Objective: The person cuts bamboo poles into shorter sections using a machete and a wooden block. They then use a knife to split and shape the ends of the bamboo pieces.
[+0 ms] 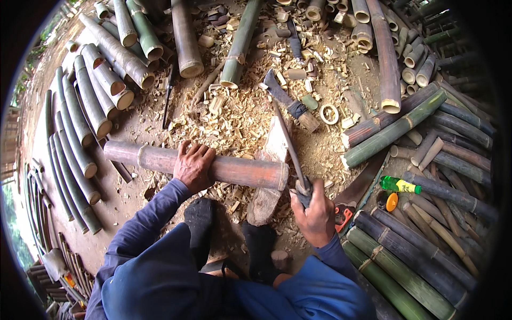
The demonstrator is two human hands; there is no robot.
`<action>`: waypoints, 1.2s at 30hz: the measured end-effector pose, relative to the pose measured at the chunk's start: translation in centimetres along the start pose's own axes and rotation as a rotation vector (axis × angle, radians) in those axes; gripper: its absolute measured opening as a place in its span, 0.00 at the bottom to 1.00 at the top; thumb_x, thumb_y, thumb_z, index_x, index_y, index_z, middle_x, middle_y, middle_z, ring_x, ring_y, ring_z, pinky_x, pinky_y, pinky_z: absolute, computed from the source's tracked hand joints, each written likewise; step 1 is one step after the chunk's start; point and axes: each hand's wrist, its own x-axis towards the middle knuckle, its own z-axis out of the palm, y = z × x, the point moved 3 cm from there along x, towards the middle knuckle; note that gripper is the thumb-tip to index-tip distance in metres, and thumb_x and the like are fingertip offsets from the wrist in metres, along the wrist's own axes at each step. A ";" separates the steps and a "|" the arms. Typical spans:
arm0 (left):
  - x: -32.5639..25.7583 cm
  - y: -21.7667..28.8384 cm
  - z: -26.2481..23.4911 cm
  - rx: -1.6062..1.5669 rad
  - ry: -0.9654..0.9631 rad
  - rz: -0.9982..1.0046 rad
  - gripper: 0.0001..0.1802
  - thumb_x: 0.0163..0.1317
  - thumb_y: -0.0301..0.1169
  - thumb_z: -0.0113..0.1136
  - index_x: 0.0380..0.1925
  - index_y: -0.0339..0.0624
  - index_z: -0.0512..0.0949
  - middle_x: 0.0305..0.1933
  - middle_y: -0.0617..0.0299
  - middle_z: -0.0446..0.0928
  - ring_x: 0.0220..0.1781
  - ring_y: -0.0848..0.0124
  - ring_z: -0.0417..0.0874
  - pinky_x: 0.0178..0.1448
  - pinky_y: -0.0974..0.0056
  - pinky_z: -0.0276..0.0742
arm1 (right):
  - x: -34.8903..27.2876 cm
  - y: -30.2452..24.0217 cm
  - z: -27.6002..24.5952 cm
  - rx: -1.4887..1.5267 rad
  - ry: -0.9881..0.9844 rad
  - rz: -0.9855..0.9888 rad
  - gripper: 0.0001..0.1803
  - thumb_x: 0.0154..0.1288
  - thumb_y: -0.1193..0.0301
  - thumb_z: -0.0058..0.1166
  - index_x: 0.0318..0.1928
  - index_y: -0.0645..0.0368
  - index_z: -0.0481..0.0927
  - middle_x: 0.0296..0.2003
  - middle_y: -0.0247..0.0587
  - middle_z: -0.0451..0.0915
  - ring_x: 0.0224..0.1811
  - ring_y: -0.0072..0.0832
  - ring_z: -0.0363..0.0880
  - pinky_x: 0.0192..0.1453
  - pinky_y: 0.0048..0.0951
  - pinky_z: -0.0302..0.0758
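Note:
My left hand [194,166] is wrapped over a brown bamboo tube [245,172] near its middle. The tube lies crosswise in front of me, its right end resting on a pale wooden block [263,205]. In my right hand [313,216] is the dark handle of a machete [287,140], just right of the tube's end. Its narrow blade points up and away from me, leaning left. From this angle the blade appears beside the tube's cut end; I cannot tell whether they touch.
Wood chips cover the ground. A second machete [282,96] lies beyond the block, near a bamboo ring [329,113]. An orange-handled saw [345,214] and green bottle [400,185] lie to the right. Bamboo poles [85,106] are stacked on both sides.

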 end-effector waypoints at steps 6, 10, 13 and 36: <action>0.3 0.5 0.8 -0.014 0.171 0.064 0.31 0.36 0.37 0.71 0.46 0.44 0.77 0.45 0.53 0.78 0.55 0.53 0.79 0.69 0.42 0.64 | -1.2 9.6 3.7 -0.275 -0.207 0.121 0.21 0.67 0.69 0.60 0.53 0.68 0.68 0.30 0.62 0.81 0.34 0.63 0.82 0.40 0.55 0.78; -0.6 0.5 0.4 -0.033 0.107 0.012 0.29 0.42 0.34 0.70 0.48 0.43 0.76 0.50 0.54 0.78 0.58 0.54 0.78 0.70 0.45 0.65 | -0.2 1.8 0.8 -0.090 -0.108 0.149 0.20 0.69 0.65 0.59 0.52 0.63 0.69 0.31 0.64 0.81 0.33 0.60 0.83 0.36 0.54 0.78; -0.8 0.4 0.3 -0.006 0.134 0.026 0.29 0.42 0.34 0.70 0.48 0.43 0.75 0.49 0.54 0.78 0.57 0.54 0.79 0.68 0.46 0.67 | -0.9 0.3 0.4 0.002 0.116 -0.082 0.20 0.68 0.67 0.62 0.54 0.63 0.70 0.30 0.62 0.81 0.29 0.57 0.83 0.31 0.50 0.79; 1.9 -0.6 -0.2 -0.061 -0.262 0.023 0.32 0.33 0.41 0.76 0.42 0.48 0.78 0.41 0.58 0.81 0.51 0.57 0.83 0.65 0.51 0.70 | -0.8 -1.3 -0.4 0.019 0.068 -0.032 0.22 0.64 0.71 0.64 0.51 0.64 0.67 0.33 0.63 0.82 0.32 0.58 0.84 0.36 0.54 0.77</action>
